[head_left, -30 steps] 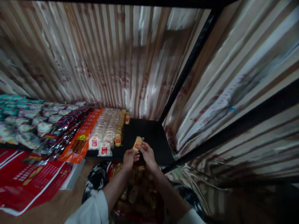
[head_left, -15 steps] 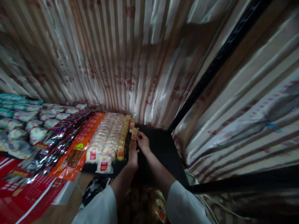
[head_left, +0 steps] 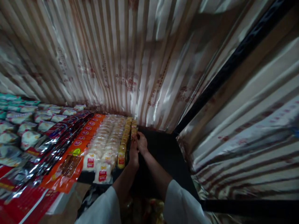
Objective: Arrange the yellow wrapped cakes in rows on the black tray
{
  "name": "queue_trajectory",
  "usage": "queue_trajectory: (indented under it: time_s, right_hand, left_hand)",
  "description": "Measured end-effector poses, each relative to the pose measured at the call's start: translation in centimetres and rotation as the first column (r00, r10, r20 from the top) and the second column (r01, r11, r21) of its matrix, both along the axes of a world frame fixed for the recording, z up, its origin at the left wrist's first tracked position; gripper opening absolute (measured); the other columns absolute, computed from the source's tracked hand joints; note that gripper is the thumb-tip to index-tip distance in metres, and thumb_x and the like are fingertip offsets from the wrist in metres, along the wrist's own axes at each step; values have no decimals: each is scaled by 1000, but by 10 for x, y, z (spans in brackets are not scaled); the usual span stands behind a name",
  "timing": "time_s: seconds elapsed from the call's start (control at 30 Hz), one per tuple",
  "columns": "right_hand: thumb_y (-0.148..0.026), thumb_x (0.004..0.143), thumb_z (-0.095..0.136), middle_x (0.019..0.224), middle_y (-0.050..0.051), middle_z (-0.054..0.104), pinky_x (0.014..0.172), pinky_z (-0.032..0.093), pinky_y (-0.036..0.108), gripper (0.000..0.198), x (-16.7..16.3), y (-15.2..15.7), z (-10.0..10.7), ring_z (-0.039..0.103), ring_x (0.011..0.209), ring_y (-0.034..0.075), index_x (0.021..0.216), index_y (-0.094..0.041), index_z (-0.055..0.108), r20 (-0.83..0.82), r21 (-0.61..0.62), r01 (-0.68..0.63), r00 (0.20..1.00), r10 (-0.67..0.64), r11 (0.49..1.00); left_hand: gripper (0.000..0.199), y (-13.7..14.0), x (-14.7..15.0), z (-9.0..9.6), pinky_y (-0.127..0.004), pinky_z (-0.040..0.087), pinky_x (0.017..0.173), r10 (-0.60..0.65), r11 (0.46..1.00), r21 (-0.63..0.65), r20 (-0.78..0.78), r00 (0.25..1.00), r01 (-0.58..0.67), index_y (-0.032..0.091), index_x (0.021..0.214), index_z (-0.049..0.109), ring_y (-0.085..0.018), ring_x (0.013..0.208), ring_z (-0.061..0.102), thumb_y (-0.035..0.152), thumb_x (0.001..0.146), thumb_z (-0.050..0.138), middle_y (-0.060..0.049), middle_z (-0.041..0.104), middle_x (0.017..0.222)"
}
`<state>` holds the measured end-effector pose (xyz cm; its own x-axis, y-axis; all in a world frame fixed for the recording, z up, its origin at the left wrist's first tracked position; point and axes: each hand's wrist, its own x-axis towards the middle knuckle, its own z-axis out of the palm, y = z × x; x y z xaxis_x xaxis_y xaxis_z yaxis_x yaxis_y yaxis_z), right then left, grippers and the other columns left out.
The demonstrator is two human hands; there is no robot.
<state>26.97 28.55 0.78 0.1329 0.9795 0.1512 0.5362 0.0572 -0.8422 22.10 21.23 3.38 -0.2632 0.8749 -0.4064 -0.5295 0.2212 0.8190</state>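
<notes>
On the black shelf [head_left: 161, 155], my left hand [head_left: 134, 153] and my right hand [head_left: 142, 143] meet at the near end of a short row of small yellow snack packets [head_left: 134, 123]. Both hands have closed fingers on the nearest packet [head_left: 134, 135], which is partly hidden behind them. Just left runs a longer row of yellow packets [head_left: 121, 158] with red labels, standing on edge. Beyond it are two rows of white round packaged snacks [head_left: 102, 174], also red-labelled.
Orange snack bags [head_left: 70, 165] overlap in a line further left, beside dark shiny bags [head_left: 53, 146] and several white packs [head_left: 30, 138]. A striped curtain-like sheet [head_left: 140, 62] hangs behind. A black post [head_left: 210, 84] slants up at the right.
My hands have pushed the yellow packet away from me, up against the short row, where a gap showed before. The view has shifted slightly.
</notes>
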Motion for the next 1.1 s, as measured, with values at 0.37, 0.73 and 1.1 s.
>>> queue_trajectory:
  time_s: [0.37, 0.73, 1.1]
  right_hand:
    - [-32, 81, 50, 100, 6, 68, 85, 45, 32, 29, -4, 8, -2, 61, 92, 21, 103, -19, 61, -45, -1, -28, 999, 28, 1000]
    - [-27, 76, 54, 107, 8, 64, 94, 42, 35, 38, -9, 13, -14, 56, 101, 21, 112, -18, 60, -20, 57, -16, 1000, 17, 998]
    - [-27, 71, 62, 111, 11, 62, 96, 41, 38, 47, 0, 3, -15, 56, 104, 23, 116, -14, 57, -33, -16, 94, 995, -95, 995]
  left_hand:
    - [31, 13, 1, -5, -29, 49, 92, 43, 999, -1, -13, 999, -43, 22, 117, 60, -19, 122, 51, 26, 89, 47, -4, 59, 127]
    - [30, 20, -1, -15, -30, 47, 94, 62, 998, 1, -45, 997, -62, 23, 116, 60, -19, 122, 51, 27, 89, 47, -3, 62, 121]
    - [33, 5, 1, -2, -27, 48, 87, 47, 999, 7, -21, 999, -47, 21, 119, 58, -20, 121, 51, 26, 91, 41, -5, 57, 130]
